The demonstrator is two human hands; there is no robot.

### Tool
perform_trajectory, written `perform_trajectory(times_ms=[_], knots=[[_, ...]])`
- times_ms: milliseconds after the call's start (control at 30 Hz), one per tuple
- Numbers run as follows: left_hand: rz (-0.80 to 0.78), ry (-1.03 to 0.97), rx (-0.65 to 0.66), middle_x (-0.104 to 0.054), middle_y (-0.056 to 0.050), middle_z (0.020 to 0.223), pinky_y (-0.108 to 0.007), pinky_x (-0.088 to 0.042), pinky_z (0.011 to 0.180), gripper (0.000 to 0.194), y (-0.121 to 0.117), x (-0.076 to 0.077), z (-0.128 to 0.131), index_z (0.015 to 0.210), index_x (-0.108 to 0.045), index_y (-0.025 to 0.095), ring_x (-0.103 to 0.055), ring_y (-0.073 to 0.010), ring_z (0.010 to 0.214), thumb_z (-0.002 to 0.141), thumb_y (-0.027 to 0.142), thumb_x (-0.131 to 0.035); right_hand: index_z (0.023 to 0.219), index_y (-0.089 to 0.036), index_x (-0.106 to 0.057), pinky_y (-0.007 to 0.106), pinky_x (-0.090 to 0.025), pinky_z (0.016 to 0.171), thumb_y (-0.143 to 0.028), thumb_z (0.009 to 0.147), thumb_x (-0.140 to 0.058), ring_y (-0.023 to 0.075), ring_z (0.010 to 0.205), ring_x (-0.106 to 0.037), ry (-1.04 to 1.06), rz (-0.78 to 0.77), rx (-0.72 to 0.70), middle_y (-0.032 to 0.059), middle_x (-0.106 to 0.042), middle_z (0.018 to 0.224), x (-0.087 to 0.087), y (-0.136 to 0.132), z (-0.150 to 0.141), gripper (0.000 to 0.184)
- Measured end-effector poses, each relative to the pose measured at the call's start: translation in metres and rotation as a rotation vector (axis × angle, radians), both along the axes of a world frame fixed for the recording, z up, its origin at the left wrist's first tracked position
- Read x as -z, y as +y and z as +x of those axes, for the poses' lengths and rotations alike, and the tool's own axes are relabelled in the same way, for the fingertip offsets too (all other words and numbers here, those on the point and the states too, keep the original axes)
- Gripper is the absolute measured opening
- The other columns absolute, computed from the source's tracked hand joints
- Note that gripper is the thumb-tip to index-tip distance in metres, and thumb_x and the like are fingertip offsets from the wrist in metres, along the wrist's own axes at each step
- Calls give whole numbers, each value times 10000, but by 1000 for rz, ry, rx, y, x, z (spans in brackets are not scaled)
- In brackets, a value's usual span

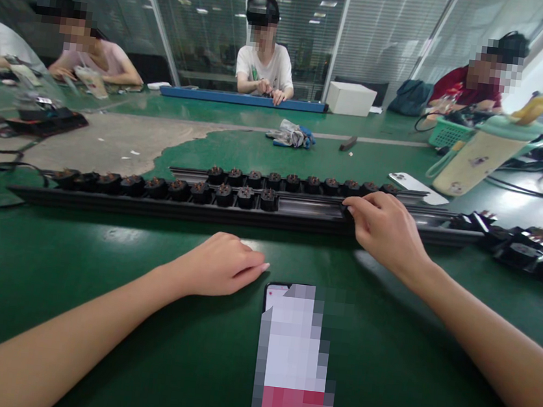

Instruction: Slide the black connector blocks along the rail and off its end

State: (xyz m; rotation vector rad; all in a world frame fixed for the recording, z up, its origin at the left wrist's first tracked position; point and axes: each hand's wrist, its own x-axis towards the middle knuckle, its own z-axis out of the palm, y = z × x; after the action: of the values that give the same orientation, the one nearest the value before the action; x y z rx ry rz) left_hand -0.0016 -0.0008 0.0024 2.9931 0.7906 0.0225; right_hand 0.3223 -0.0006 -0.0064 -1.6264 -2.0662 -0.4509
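Note:
A long black metal rail (pixel 192 212) lies across the table in front of me, with a row of black socket modules (pixel 200 192) with copper-coloured contacts in its left part. To the right of that row, a bare stretch of channel shows. My right hand (pixel 386 233) is over this stretch, thumb and fingers pinched on a black socket module (pixel 347 211) that is mostly covered by the fingers. Resting on the green table nearer to me is my left hand (pixel 225 265), its fingers curled in and nothing visible in it. Behind stands a second rail (pixel 189 173) with more modules.
Loose modules (pixel 520 255) lie at the rail's right end. A phone (pixel 277 290) is between my forearms; a white phone (pixel 418 187) and a tumbler (pixel 483 156) are at right. Gloves (pixel 292 134) lie further back. Several people sit opposite, one at a blue rail (pixel 200 95).

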Motion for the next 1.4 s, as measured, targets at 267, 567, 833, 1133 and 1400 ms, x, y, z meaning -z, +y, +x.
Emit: perform_trajectory(times_ms=[267, 567, 833, 1133, 1400], knots=[[21, -10, 19, -533, 19, 596, -314, -310, 599, 413, 1, 2, 0, 727, -516, 198, -492, -146, 545, 1079, 339, -352, 1164, -189, -748, 394, -472, 851, -220, 945, -454, 232, 932, -580, -3, 13, -1, 141, -664, 1014, 0, 1, 2, 368], [25, 1, 18, -540, 17, 599, -313, -320, 606, 409, 1, 1, 0, 728, -522, 198, -488, -146, 548, 1078, 335, -360, 1135, -173, -768, 375, -467, 817, -269, 952, -462, 230, 915, -603, 26, -21, 26, 130, -692, 978, -7, 0, 8, 369], [9, -8, 12, -532, 17, 591, -310, -326, 600, 415, 1, 1, 1, 716, -527, 194, -479, -141, 538, 1075, 326, -366, 1091, -195, -769, 348, -418, 771, -290, 951, -450, 211, 869, -588, 26, -21, 64, 109, -681, 943, -9, -1, 7, 361], [24, -34, 30, -529, 20, 574, -305, -339, 591, 405, 0, -2, 2, 708, -530, 192, -486, -138, 528, 1067, 305, -383, 1045, -205, -744, 359, -365, 797, -363, 989, -426, 199, 827, -547, -36, 8, 55, 112, -655, 918, -6, 3, 10, 359], [31, -23, 31, -536, 16, 584, -305, -339, 600, 398, 1, 0, 1, 716, -532, 194, -505, -145, 546, 1069, 312, -389, 1036, -203, -749, 358, -368, 802, -347, 986, -438, 193, 817, -549, -44, -28, 59, 108, -662, 915, -9, 4, 11, 347]])
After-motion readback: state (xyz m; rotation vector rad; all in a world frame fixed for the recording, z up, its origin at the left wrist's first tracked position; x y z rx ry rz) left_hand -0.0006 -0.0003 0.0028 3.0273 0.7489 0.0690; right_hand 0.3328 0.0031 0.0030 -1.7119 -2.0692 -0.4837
